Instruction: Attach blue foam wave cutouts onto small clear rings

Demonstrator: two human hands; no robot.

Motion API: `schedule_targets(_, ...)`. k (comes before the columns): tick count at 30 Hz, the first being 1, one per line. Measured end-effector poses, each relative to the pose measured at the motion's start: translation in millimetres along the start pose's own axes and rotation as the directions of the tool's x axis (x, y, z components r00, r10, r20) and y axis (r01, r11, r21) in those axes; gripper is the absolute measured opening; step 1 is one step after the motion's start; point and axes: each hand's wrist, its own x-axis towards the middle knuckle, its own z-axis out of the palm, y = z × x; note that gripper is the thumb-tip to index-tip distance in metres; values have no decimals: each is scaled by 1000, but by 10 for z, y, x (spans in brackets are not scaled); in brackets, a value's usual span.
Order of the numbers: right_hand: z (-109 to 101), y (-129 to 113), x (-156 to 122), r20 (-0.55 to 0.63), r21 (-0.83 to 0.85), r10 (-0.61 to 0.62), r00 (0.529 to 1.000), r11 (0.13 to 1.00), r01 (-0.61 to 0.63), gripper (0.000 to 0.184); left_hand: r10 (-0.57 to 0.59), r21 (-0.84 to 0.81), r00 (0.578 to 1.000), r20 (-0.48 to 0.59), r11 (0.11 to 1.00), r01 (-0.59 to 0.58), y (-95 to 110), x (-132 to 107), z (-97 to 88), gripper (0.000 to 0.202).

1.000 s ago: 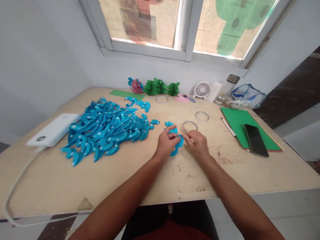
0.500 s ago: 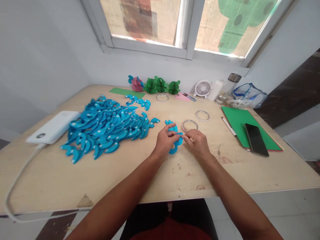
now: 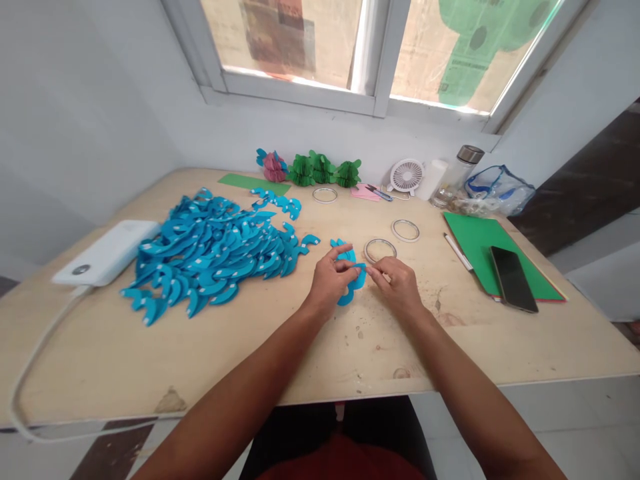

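A curved blue paper cutout (image 3: 358,281) is pinched between the thumb and fingers of my left hand (image 3: 329,279), just above the table. More blue paper (image 3: 345,253) shows behind those fingers. At the cutout's right edge, my right hand (image 3: 397,281) has its thumb and forefinger pressed together; whether anything small is between them cannot be made out. A tape roll (image 3: 380,241) lies flat right behind my right hand. To the left spreads a large pile of similar blue paper cutouts (image 3: 215,250) with small white squares on them.
Two more tape rolls (image 3: 405,221) (image 3: 325,189) lie farther back. A white power bank (image 3: 107,252) with a cable is at left. Green sheets (image 3: 475,247) and a phone (image 3: 514,279) lie at right. Paper figures (image 3: 320,169), a fan (image 3: 407,177) and a bottle (image 3: 457,177) line the wall.
My right fingertips have shifted slightly off the top of the cutout to its right edge, and more of its surface shows. My left hand has stayed nearly still.
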Motion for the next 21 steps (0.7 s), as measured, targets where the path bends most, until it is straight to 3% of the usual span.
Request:
schedule_targets(12, -11, -3, 6, 3, -191, -125, 992, 974, 123, 35, 14, 54, 1000, 21, 998, -15, 23, -13, 8, 57)
schedule_targets(21, -21, 14, 7, 26, -195, -142, 989, 970, 145, 36, 17, 58, 999, 34, 998, -19, 32, 3, -20, 57)
